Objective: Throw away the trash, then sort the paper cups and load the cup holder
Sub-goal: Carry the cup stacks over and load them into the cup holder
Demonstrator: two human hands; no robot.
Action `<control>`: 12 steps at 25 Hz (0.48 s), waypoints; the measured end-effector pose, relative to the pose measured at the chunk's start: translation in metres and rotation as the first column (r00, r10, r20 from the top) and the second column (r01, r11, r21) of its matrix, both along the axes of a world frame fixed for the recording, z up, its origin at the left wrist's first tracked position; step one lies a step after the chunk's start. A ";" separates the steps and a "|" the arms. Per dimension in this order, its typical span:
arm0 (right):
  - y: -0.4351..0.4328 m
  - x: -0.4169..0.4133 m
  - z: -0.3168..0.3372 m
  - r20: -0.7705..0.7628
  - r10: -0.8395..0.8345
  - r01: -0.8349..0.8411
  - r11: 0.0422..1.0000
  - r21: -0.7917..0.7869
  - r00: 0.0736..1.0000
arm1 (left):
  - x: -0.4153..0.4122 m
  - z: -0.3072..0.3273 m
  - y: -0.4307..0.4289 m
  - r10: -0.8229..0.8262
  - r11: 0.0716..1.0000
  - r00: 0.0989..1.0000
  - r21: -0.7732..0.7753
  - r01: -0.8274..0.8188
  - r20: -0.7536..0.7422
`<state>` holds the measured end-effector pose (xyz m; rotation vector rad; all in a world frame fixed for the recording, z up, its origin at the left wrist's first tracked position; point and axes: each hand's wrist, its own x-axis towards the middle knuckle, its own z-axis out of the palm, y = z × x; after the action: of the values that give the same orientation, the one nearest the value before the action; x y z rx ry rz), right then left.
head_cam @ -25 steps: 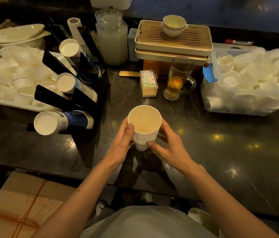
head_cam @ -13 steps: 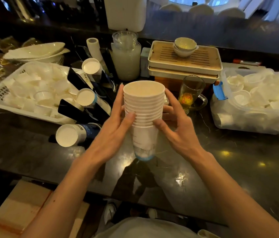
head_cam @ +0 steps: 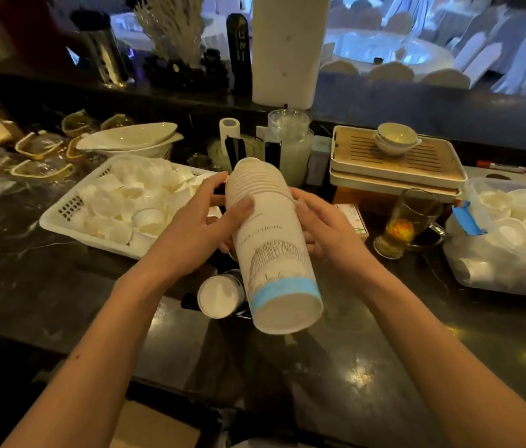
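Note:
A stack of white paper cups (head_cam: 271, 247) with a blue band near its base hangs tilted above the dark counter, its bottom toward me and its rims pointing away. My left hand (head_cam: 203, 221) grips its left side and my right hand (head_cam: 323, 227) grips its right side. Behind and below the stack stands the black cup holder (head_cam: 232, 150), mostly hidden by my hands. One holder tube with cups (head_cam: 221, 295) shows its white end just left of the stack's base.
A white basket of crumpled cups (head_cam: 71, 208) sits at the left. A clear tub of plastic lids and cups (head_cam: 494, 273) stands at the right. A glass mug of tea (head_cam: 407, 224), a small box, wooden trays (head_cam: 397, 169) with bowls and a frosted jar (head_cam: 294, 143) stand behind.
The cup stack has been lifted off the counter and tipped over, from upright with its mouth toward me to bottom toward me. The view has swung upward.

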<state>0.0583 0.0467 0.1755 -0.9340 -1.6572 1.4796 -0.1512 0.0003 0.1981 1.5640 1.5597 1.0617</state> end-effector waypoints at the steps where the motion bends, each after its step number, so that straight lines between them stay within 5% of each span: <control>1: 0.001 -0.006 0.000 -0.030 -0.001 -0.001 0.997 -0.072 1.000 | -0.005 -0.001 0.003 0.030 0.999 0.999 -0.028 -0.031 -0.027; 7: 0.013 -0.039 0.004 0.034 -0.051 0.058 0.964 -0.261 0.998 | -0.021 -0.011 0.030 0.038 0.977 0.994 -0.207 -0.058 -0.101; 12: 0.025 -0.046 0.012 0.005 -0.083 0.076 0.888 -0.454 0.997 | -0.029 -0.014 0.043 0.004 0.965 0.999 -0.264 0.005 0.034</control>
<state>0.0126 0.0717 0.1877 -1.2193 -1.2599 1.8524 -0.1799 0.0430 0.1836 1.3578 1.6046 0.8361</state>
